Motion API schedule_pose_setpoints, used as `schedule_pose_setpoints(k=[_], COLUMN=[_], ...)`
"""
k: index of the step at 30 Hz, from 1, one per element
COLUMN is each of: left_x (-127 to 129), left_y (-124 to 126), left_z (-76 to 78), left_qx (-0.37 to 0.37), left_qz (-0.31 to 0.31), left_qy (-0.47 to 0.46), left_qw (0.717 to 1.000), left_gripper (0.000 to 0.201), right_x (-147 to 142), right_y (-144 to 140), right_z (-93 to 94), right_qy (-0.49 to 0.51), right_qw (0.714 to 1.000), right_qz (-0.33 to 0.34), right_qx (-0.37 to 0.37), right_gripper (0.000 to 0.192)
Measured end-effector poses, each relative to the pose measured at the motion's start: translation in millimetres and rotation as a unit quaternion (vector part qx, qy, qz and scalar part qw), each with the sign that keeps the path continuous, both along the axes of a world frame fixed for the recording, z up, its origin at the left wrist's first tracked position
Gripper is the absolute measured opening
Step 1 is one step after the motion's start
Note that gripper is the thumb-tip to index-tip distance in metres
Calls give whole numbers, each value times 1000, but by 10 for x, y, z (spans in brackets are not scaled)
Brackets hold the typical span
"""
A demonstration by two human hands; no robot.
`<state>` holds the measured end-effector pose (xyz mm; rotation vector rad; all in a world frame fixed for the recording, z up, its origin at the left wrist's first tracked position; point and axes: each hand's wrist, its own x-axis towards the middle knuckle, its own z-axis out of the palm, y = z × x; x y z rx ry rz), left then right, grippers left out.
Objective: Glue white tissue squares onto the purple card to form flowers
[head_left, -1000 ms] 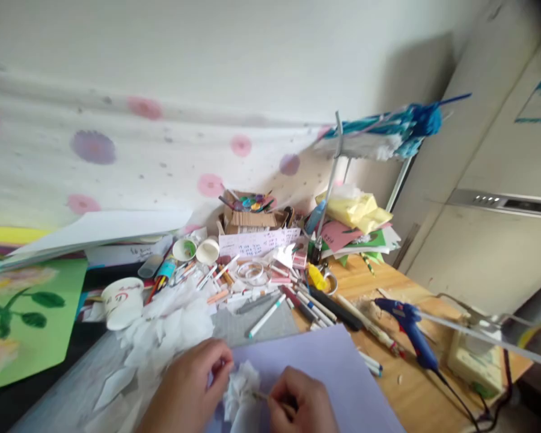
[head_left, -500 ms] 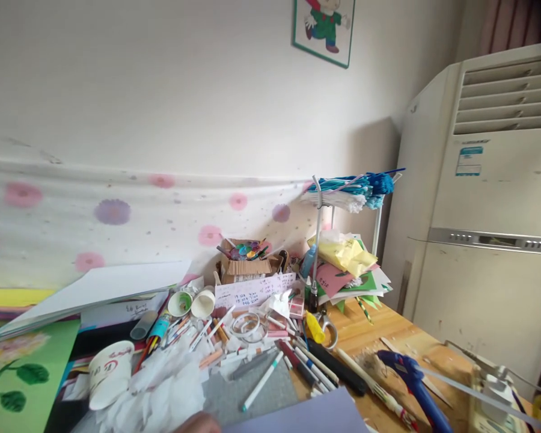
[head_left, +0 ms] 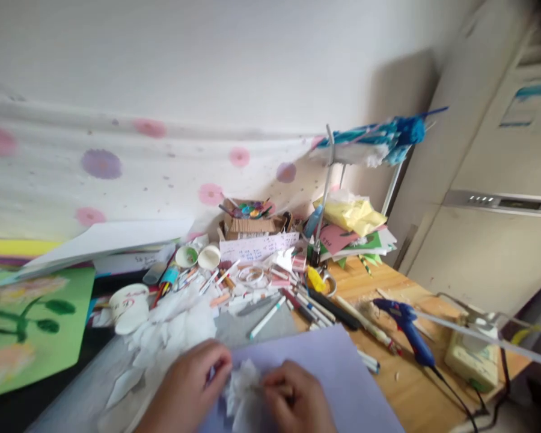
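Head camera: the view has dropped back down to the worktop (head_left: 415, 385) after swinging up half a second ago, when only a sliver of one hand showed at the bottom edge and a wall picture filled the top. Both hands are in frame again, much as they were a second ago. The left hand (head_left: 189, 388) is closed, pinching the edge of a crumpled white tissue flower (head_left: 243, 388) that sits between the two hands, over a lilac paper sheet (head_left: 342, 373). The right hand (head_left: 293, 400) is curled against the flower's other side; motion blur hides what its fingers grip. The glance away appears not to have interrupted the work: the flower lies where it lay before.

Beyond the hands lie loose white tissue pieces (head_left: 171, 325), a paper cup (head_left: 128, 307), scattered pens (head_left: 265, 316) and, to the right, a blue glue gun (head_left: 408, 322).
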<state>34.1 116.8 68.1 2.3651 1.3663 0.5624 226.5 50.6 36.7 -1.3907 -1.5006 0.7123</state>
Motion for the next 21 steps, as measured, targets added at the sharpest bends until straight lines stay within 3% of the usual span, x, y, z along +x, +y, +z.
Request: schedule_pose_setpoints(k=[6,13,21], left_x=[-63,21,173], left_y=[-8,-130,-293], left_z=[120,140,97], left_qx=[-13,-25,-32], left_qz=[-25,-100,-89], left_qy=[0,14,98], left_qw=[1000,995,991], left_gripper=[17,13,12], right_x=[78,67,82], right_y=[-41,-72,-72], right_z=[55,113,132], right_qy=[82,25,-13], right_qw=[995,997,998], right_qz=[-46,1,4], right_qx=[28,68,66], right_gripper=[22,21,22])
